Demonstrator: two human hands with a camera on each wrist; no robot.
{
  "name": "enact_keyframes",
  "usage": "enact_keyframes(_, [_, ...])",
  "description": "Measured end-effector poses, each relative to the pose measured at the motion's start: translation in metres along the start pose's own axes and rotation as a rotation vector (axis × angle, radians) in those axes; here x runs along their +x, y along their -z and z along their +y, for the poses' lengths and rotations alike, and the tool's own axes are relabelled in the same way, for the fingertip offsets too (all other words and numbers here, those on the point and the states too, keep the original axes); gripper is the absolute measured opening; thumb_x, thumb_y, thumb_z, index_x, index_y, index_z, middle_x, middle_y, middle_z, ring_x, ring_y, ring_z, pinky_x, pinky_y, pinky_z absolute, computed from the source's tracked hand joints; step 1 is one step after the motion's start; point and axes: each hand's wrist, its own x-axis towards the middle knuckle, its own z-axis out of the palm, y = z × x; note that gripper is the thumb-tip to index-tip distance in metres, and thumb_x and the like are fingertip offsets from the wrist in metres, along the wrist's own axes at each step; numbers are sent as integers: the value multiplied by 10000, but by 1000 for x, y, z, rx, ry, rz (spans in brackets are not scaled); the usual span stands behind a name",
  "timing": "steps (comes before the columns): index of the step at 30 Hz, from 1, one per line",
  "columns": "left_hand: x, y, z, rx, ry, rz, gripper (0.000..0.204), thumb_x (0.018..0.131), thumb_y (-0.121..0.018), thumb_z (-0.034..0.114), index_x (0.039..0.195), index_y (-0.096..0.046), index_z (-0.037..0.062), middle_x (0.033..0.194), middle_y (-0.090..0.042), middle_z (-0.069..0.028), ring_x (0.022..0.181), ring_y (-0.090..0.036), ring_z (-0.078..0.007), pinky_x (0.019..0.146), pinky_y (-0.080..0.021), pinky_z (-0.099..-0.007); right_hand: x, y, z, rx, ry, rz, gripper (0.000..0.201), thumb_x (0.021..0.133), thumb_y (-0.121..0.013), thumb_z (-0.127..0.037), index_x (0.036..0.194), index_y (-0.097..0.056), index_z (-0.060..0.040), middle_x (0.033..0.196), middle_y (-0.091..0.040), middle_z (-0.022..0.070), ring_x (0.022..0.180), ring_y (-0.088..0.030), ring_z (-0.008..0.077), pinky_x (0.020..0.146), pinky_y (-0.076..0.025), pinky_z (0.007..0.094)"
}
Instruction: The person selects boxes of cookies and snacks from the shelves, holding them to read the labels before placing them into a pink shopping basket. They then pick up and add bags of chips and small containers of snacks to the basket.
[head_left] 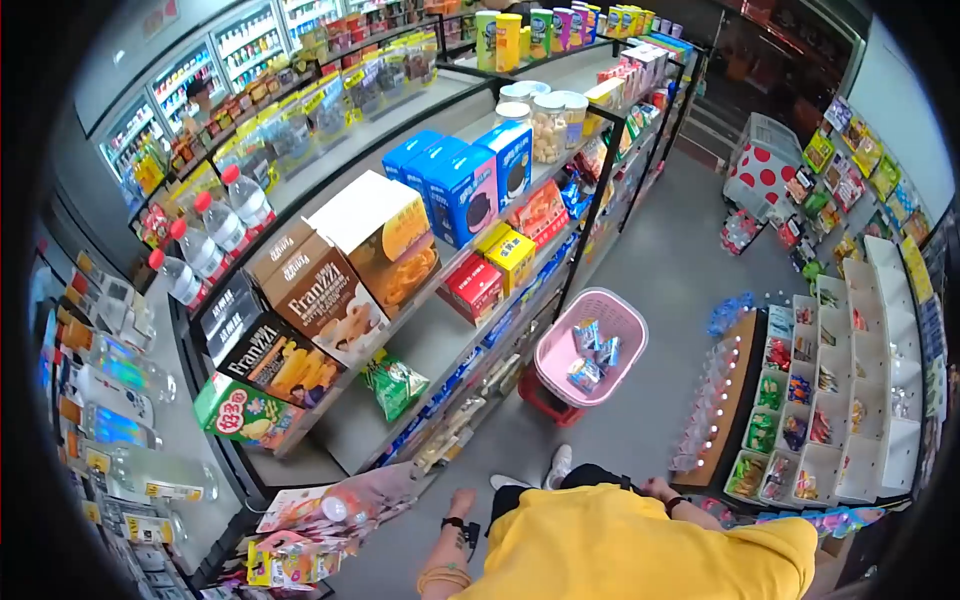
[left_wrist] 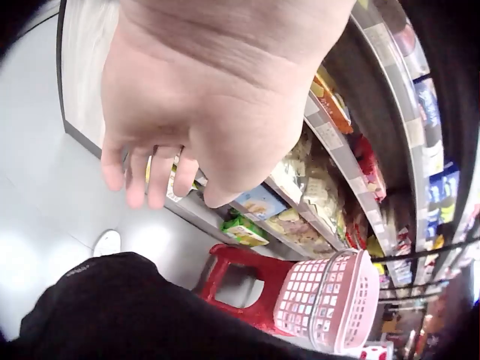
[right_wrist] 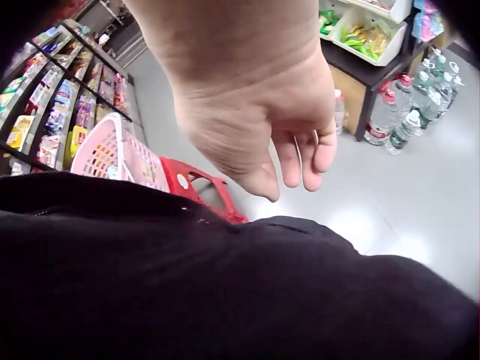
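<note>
My left hand (left_wrist: 199,112) hangs beside my leg with its fingers loosely bent and nothing in them. On the other side, my right hand (right_wrist: 259,124) also hangs loose by the black trousers, holding nothing. In front of my feet a pink plastic basket (head_left: 627,328) rests on a red stool (head_left: 548,397). Several small blue-and-white packets (head_left: 585,374) lie inside the basket. Both hands are apart from the basket and from the goods on the shelves.
A long shelf (head_left: 455,310) with boxed snacks runs along the left. Bins of small packs (head_left: 800,430) stand on the right, beside bottles on the floor (head_left: 705,410). A hanging rack of bags (head_left: 370,500) stands near my left side. Grey floor (head_left: 685,240) leads ahead.
</note>
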Motion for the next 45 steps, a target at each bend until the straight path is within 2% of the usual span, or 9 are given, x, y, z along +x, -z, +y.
enact_keyframes(3, [3,-2,6,219,-147,5,331,907,-560,360,821,-678,63,730,-647,-75,703,-612,-217,622,-476,-380,21,12,-52,218,-112,-93,156,840,-707,-130,918,-670,0,731,-681,112,608,-645,176,542,-517,296])
enact_keyframes(4, [-21,3,27,-185,179,-11,358,914,-551,374,813,-670,52,737,-647,-87,705,-608,-224,627,-477,-384,27,15,-66,190,-63,-81,146,841,-702,-135,890,-681,1,717,-684,104,591,-646,171,529,-515,300])
enact_keyframes(6, [-40,-1,30,-283,202,124,384,870,-577,404,918,-649,31,706,-656,-121,630,-618,-266,634,-491,-415,44,24,-92,132,38,-55,149,841,-692,-146,833,-703,2,690,-692,87,559,-647,163,504,-511,308])
enact_keyframes(9, [-60,2,18,-154,224,31,381,876,-583,345,633,-634,56,684,-648,-109,582,-603,-244,561,-468,-398,68,38,-126,-70,130,-32,205,813,-697,-237,838,-718,-35,681,-693,88,592,-658,185,589,-532,341])
enact_keyframes(18, [-136,-43,35,-518,571,203,266,907,-608,301,850,-634,42,710,-626,-55,543,-564,-181,461,-423,-357,136,71,-154,-70,236,-154,218,807,-715,-198,917,-691,-11,741,-688,81,623,-659,168,572,-532,306])
enact_keyframes(27, [-121,-106,129,-426,435,515,487,868,-654,300,1166,-646,-85,1117,-697,-229,1080,-634,-348,972,-461,-434,209,142,-126,-125,207,-237,219,816,-714,-221,881,-677,-16,710,-667,82,621,-663,181,575,-536,328])
enact_keyframes(36, [-141,-140,174,-113,617,601,551,847,-607,437,1153,-695,-13,1212,-659,-259,1235,-552,-401,1066,-405,-464,260,161,-208,-261,488,-226,672,804,-740,-230,1391,-488,-21,992,-708,180,799,-704,255,732,-562,379])
enact_keyframes(39, [-153,-159,171,130,629,501,526,858,-583,441,1102,-702,-9,1149,-670,-268,1140,-603,-404,994,-449,-483,317,132,-208,-302,656,-179,652,767,-758,-212,1347,-528,-23,1136,-700,207,1094,-660,336,934,-519,421])
enact_keyframes(45, [-137,-154,169,-12,603,490,529,867,-567,457,1105,-691,1,1097,-666,-252,1064,-604,-390,927,-452,-478,298,123,-241,-383,680,-96,416,770,-738,-373,1069,-732,-84,1043,-724,185,990,-683,354,885,-529,434])
